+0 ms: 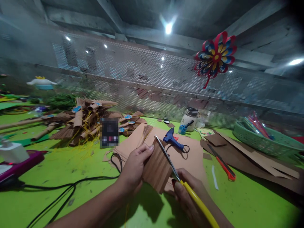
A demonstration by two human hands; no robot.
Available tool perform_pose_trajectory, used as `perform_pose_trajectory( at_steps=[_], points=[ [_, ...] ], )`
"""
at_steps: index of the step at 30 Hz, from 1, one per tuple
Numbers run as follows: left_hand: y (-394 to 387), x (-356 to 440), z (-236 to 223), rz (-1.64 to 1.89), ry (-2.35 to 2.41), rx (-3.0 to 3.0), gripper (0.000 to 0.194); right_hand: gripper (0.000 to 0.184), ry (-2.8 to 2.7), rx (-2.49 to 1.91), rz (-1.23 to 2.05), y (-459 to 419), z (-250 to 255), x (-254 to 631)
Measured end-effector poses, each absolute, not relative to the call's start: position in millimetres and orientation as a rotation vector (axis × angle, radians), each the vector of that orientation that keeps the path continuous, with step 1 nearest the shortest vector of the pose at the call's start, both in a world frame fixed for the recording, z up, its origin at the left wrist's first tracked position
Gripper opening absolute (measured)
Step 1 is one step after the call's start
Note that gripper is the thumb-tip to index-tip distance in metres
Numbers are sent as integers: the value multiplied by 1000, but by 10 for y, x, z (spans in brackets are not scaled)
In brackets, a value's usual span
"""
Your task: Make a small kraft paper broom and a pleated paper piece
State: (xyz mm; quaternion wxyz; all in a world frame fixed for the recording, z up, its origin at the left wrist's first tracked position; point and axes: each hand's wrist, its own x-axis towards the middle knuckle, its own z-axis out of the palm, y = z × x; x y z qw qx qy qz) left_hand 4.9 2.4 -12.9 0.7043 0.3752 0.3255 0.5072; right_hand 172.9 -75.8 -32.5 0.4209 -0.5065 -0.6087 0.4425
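Observation:
Between my hands is a piece of pleated brown paper (156, 169), tilted above the table. My left hand (134, 166) is closed on its left edge, the thumb pressed on top. In my right hand (190, 190) are scissors (197, 199) with yellow handles, pointing up and away to the left. Their blades lie along the right side of the pleated paper; whether they are cutting into it, I cannot tell. Just beyond is a blue glue gun (174, 141), resting on large brown paper sheets (193, 161).
Paper brooms (83, 120) are heaped at the left behind a black device (109, 131). A purple power strip (26, 164) with a black cable (80, 181) lies at left. To the right are an orange utility knife (224, 166), a green basket (263, 142) and a jar (187, 120).

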Motion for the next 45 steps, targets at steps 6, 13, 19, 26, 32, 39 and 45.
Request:
perform_pose_trajectory(
  at_steps=[6,13,19,26,32,39,45],
  points=[
    [14,45,-95,1110,728,851,34,53,-1513,-1211,1117,-726,-391,1746],
    [-7,41,-76,1088,736,918,34,54,-1513,-1177,1181,-723,-317,1764],
    [-13,45,-109,1072,715,946,34,54,-1494,-1209,1194,-730,-282,1736],
    [-25,48,-128,1054,690,964,33,56,-1500,-1232,1198,-745,-233,1740],
    [-19,52,-155,1063,681,966,34,57,-1492,-1236,1180,-720,-261,1734],
    [-28,56,-127,1071,668,948,34,57,-1438,-1226,1216,-676,-325,1734],
    [-25,53,-141,1072,668,958,32,55,-1418,-1243,1199,-702,-284,1696]
  ],
)
